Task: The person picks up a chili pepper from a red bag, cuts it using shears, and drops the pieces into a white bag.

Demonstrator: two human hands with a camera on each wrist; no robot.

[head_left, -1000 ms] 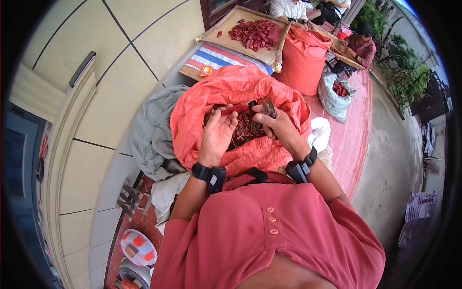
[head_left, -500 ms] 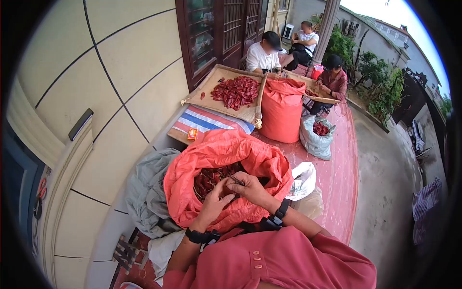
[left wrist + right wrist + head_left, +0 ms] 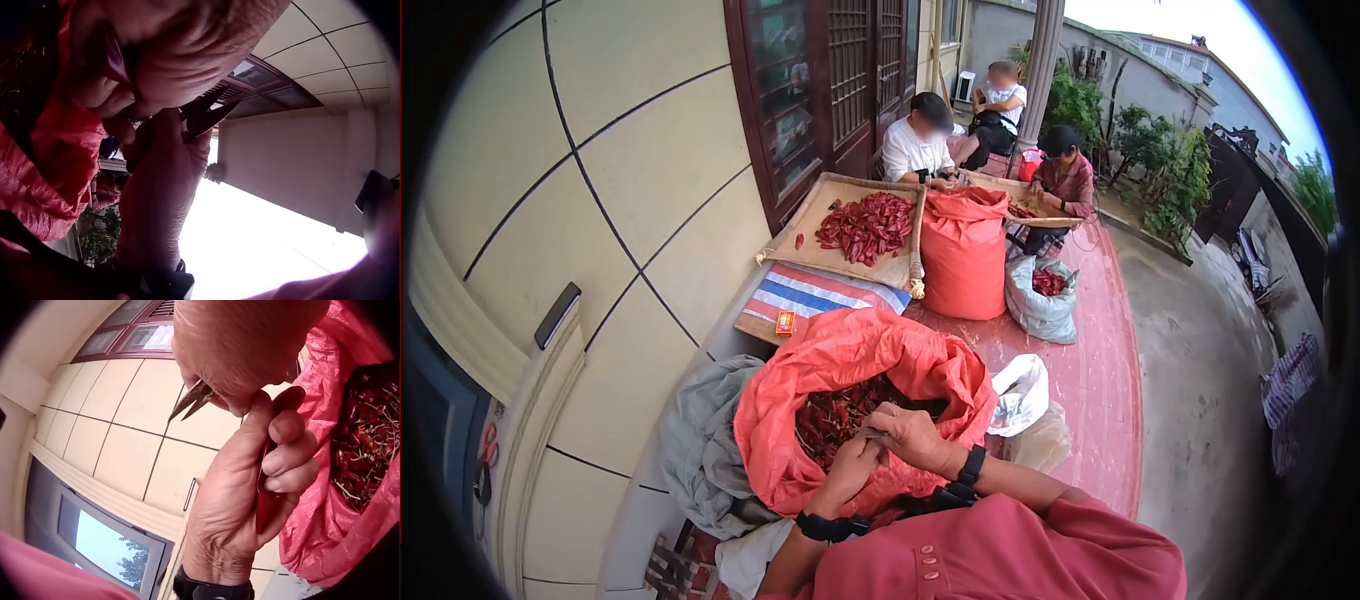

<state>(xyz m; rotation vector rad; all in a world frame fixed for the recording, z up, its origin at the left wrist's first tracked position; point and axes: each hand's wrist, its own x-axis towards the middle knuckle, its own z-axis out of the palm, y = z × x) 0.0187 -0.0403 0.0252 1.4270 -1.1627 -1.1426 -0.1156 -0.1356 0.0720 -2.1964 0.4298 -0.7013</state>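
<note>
In the right wrist view the left hand (image 3: 231, 481) curls its fingers round a dark red chili (image 3: 265, 506), which lies along the palm. The right hand (image 3: 244, 344) grips small pointed scissors (image 3: 194, 401), their two blades slightly apart and sticking out past the fingers. The fingertips of both hands meet at the chili's upper end. The head view has both hands, the left (image 3: 852, 468) and the right (image 3: 915, 440), over the mouth of an open red sack (image 3: 770, 400). Dried chilies with stems (image 3: 832, 412) fill the sack.
Beyond the sack are a woven tray (image 3: 800, 215) of red chilies, a full red sack (image 3: 962, 260) and a pale bag (image 3: 1040, 310). Three people sit at the back. Grey cloth (image 3: 705, 430) lies left of the sack, a white bag (image 3: 1020, 395) right of it.
The head view has tilted up, showing more of the porch and the people. The hands, apart a second ago with the chili and blades visible between them, have come together over the sack.
</note>
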